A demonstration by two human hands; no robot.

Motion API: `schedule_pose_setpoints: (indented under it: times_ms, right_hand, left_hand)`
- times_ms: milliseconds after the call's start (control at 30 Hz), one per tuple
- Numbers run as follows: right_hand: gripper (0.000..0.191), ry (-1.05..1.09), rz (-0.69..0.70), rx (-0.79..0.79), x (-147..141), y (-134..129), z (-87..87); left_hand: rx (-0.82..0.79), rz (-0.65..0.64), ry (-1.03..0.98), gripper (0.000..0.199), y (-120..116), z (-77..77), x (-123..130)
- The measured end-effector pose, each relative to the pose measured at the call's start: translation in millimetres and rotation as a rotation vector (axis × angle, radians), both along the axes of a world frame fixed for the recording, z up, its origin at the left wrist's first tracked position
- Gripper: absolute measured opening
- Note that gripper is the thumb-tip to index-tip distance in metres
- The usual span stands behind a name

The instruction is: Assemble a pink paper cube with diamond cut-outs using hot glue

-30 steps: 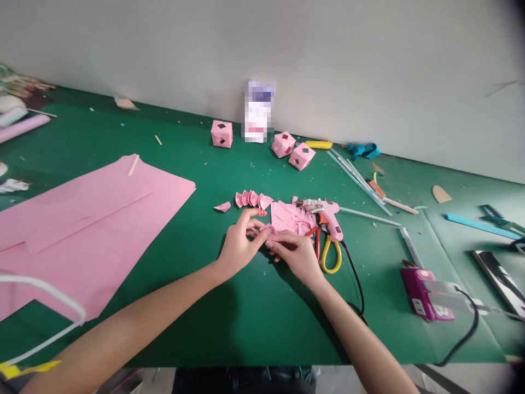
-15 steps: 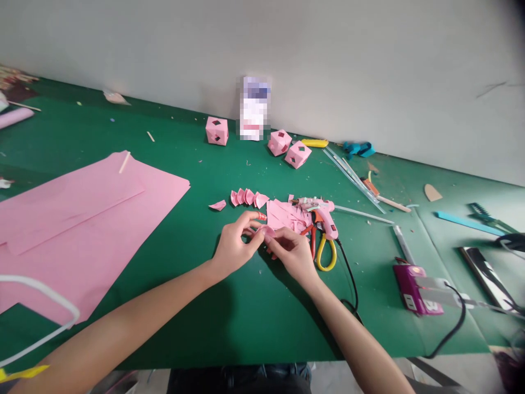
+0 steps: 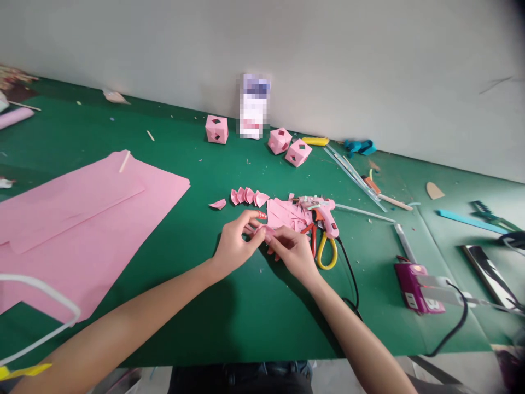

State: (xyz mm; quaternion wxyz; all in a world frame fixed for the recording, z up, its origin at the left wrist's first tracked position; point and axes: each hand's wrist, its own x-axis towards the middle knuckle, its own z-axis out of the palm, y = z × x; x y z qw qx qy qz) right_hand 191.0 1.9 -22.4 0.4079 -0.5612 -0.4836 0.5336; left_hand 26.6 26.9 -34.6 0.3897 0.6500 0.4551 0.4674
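The left hand (image 3: 238,241) and right hand (image 3: 293,251) pinch a small curved pink piece (image 3: 267,232). Green tabletop (image 3: 262,317) lies open nearer the body.

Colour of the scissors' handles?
One handle loop is yellow, the other red; shows best in the head view.

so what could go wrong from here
The pink glue gun lies partly over the pile of cut pink paper pieces; if hot, it might scorch them or drip glue. Its thin black cord runs close to the right forearm, so a sweep of that arm could snag it and drag the gun. The left hand is near the row of curved pink paper pieces and could knock them out of line.
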Motion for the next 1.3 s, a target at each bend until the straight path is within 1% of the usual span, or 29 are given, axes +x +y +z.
schedule_pose_setpoints:
  times_ms: [100,233,467,667,800,900,1067,1200,1300]
  right_hand:
    - [0.035,0.002,0.009,-0.03,-0.7,0.9,-0.7]
    - [0.036,0.009,0.011,-0.035,0.1,2.3,1.0]
    - [0.038,-0.003,0.002,-0.027,-0.5,1.2,-1.1]
    - [0.042,-0.017,-0.01,-0.023,-4.9,-1.2,-5.1]
    - [0.036,-0.052,-0.001,0.012,-6.1,-1.9,-3.9]
    - [0.029,-0.088,-0.02,0.051,-6.6,-2.3,-2.5]
    - [0.029,-0.133,-0.036,0.113,-6.6,-3.3,-1.5]
    - [0.03,-0.168,-0.025,0.108,-5.7,-4.2,-2.6]
    - [0.03,-0.152,-0.025,0.103,-5.6,-3.3,-3.4]
  left_hand:
    - [-0.046,0.059,-0.03,0.021,3.2,-1.5,-0.5]
    - [-0.088,0.075,-0.045,0.022,5.0,-2.6,-0.8]
    - [-0.045,0.029,-0.015,0.019,2.6,-3.3,-0.5]
    - [0.014,0.034,0.015,0.021,0.9,-3.6,0.6]
    - [0.041,0.032,0.034,0.02,-1.1,-2.7,1.5]
    - [0.05,0.004,0.034,0.02,-2.9,-1.7,1.6]
    - [0.031,-0.054,-0.001,0.023,-4.6,-1.3,1.2]
    - [-0.011,-0.076,-0.023,0.024,-3.7,-0.2,1.1]
    - [-0.045,-0.064,-0.045,0.024,-2.4,0.7,0.9]
